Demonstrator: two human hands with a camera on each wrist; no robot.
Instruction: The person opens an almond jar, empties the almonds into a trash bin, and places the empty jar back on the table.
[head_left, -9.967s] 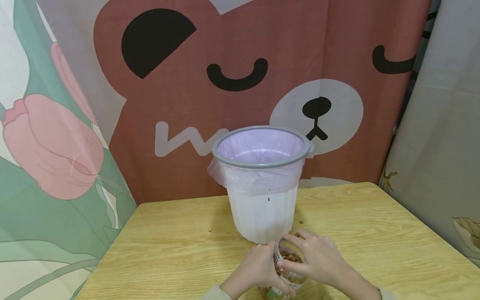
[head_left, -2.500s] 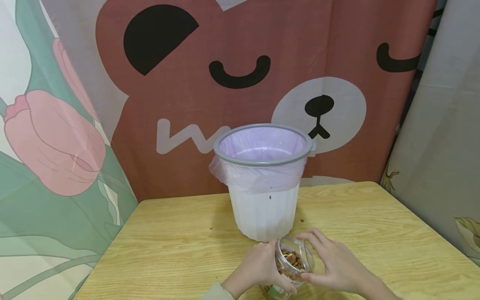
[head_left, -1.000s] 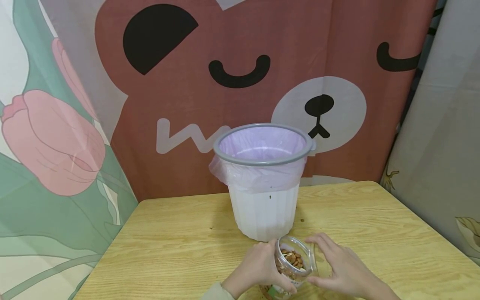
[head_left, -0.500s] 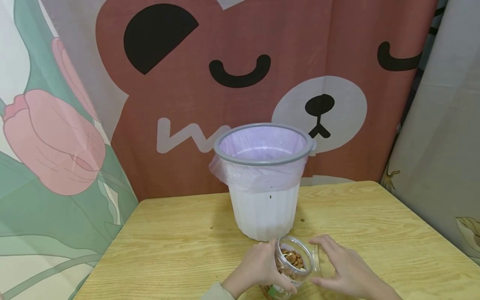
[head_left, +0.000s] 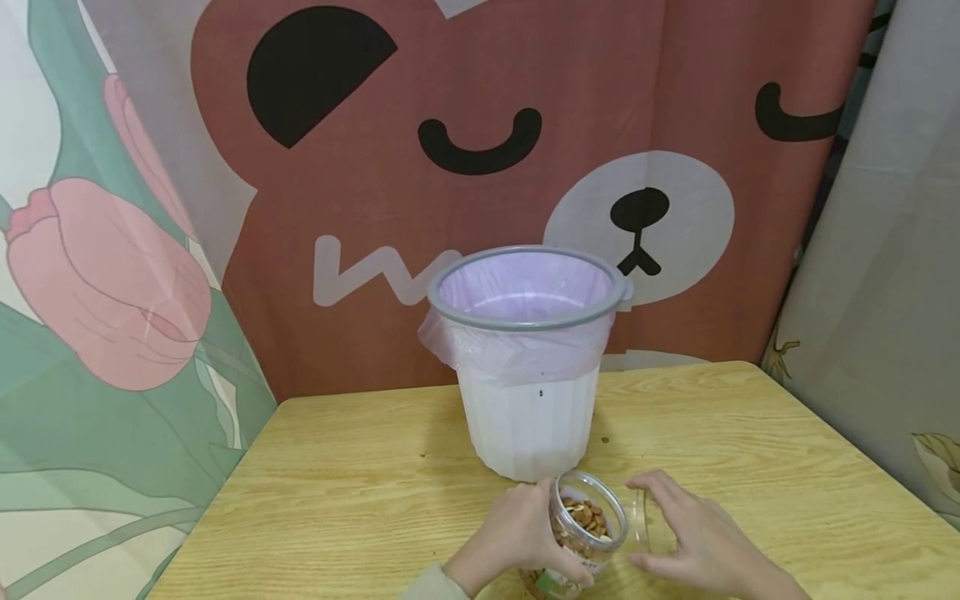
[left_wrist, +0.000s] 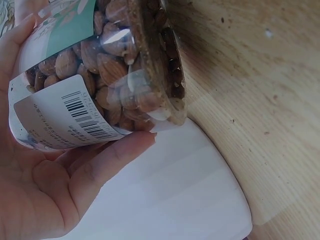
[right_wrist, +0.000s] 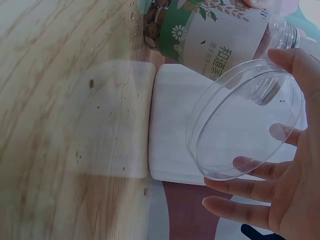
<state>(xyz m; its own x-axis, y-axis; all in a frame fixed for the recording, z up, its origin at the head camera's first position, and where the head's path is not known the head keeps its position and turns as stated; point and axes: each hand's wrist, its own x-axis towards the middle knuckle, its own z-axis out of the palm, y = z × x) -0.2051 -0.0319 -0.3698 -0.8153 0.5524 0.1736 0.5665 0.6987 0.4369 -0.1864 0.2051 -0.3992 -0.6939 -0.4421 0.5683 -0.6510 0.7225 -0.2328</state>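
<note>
A clear plastic jar of almonds (head_left: 588,521) with a green and white label is tilted at the table's near side. My left hand (head_left: 517,533) grips it round the side, thumb and fingers apart across its body. In the left wrist view, almonds and a barcode label show through the jar (left_wrist: 110,65). My right hand (head_left: 701,537) holds a clear round lid (head_left: 640,521) just right of the jar's uncovered mouth, apart from it. The right wrist view shows the transparent lid (right_wrist: 197,135) held at its edge, with several fingers spread behind it.
Directly behind the jar stands a white bin (head_left: 528,425) with a grey rim and a pinkish-purple liner bag. A few dark crumbs lie on the wooden table (head_left: 337,483). A printed bear curtain (head_left: 360,200) hangs along the table's back edge.
Ten seconds ago my right hand was at the jar's mouth. The lid has since come off and moved right with that hand, widening the gap. My left hand has stayed on the jar.
</note>
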